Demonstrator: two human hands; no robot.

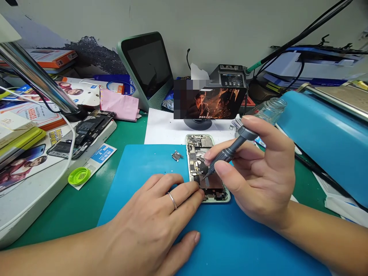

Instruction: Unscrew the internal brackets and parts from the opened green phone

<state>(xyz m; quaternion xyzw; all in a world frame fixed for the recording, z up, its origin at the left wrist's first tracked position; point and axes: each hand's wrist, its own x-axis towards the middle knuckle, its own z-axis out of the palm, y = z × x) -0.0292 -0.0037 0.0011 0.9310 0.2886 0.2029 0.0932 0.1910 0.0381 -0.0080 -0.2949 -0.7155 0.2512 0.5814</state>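
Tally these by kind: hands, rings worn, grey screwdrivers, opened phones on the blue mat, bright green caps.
Hands: 2 (left hand, right hand)
Ring: 1
Grey screwdriver: 1
Opened phone on the blue mat: 1
Bright green cap: 1
Total: 6

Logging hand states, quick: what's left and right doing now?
Left hand: open, fingers touching the opened phone.
Right hand: closed, holding the grey screwdriver.
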